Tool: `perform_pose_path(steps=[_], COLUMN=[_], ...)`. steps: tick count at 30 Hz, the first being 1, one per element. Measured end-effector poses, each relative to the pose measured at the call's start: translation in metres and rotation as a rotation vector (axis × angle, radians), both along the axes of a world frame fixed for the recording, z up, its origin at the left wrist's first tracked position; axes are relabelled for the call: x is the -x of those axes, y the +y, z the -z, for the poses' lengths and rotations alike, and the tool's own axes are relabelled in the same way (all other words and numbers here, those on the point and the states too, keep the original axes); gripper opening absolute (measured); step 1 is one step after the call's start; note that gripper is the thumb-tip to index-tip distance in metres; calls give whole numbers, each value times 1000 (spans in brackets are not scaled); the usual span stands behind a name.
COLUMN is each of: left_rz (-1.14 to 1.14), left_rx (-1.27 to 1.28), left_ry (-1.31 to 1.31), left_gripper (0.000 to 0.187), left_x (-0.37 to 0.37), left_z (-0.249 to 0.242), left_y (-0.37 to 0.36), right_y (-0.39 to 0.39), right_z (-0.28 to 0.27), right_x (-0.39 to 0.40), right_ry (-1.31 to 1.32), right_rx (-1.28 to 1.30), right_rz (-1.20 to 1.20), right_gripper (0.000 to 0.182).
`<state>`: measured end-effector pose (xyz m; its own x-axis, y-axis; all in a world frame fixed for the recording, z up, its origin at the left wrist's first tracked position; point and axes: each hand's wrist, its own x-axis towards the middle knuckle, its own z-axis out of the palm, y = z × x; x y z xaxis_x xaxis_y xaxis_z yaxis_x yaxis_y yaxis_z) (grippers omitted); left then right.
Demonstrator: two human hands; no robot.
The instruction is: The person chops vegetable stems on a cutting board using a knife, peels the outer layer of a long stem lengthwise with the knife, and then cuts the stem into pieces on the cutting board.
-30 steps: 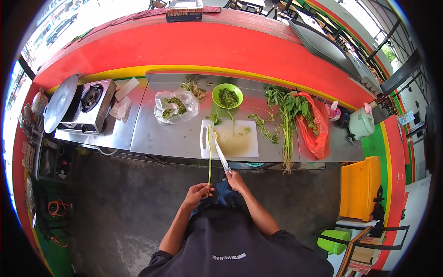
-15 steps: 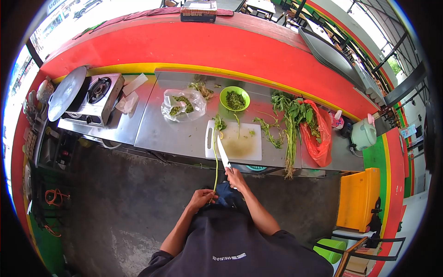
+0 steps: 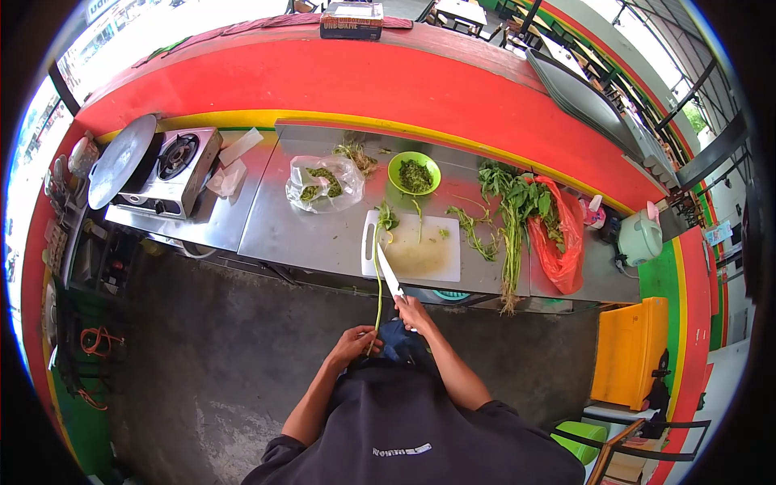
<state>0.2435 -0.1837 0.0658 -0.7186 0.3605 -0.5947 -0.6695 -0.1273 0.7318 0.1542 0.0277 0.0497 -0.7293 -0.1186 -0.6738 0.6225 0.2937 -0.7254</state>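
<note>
My left hand (image 3: 353, 343) pinches the lower end of a long green plant stem (image 3: 379, 299) close to my body. The leafy top of this stem rests on the left part of a white cutting board (image 3: 444, 267). In my right hand (image 3: 412, 312) is a white-bladed knife (image 3: 390, 270), its tip over the board beside the stem. The board has a wet, greenish-brown patch, another thin stem and small leaf bits. Behind it stands a lime-green bowl (image 3: 394, 179) with chopped greens.
Left of the bowl lies a clear plastic bag (image 3: 349, 194) with greens. Leafy stalks with roots (image 3: 512, 242) and a red plastic bag (image 3: 568, 259) lie to the right. A gas stove (image 3: 182, 190) with a large round lid (image 3: 121, 162) stands far left. A red wall (image 3: 453, 93) borders the counter.
The view has shifted slightly. Both hands keep their holds on the stem and knife, and the knife tip sits a little lower and closer to the stem.
</note>
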Motion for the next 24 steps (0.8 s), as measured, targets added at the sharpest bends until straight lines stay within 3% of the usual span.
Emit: perform_pose_path(steps=[3,7,10,12,15,18,20,21,24], left_rz=[-79,-178,-260,-258,-260,-260,-268,-275,-308], left_rx=[-128,-87,-35,183,171,144,129,103,41], left_ry=[-114,-104,13,191,197,180,177,180,186], left_gripper=[49,50,49,48,48,47,47,46,45], left_x=[21,58,83,91,98,98,95,94,90], left_z=[16,27,34,38,48,46,43,42,44], left_y=[5,26,39,44,47,46,45,43,37], right_y=[-2,-7,-9,-10,-12,-14,-18,-17,-22], right_z=[0,-5,-13,-19,-16,0,8,43,30], right_x=[0,1,4,7,8,4,-1,-5,-11], right_ry=[9,-19,-103,-161,-190,-93,177,486,429], right_rx=[-42,-35,46,112,133,21,-334,-513,-576], right_rz=[-6,-2,37,65,91,27,-124,-156,-113], right_gripper=[40,40,39,38,36,38,41,39,40])
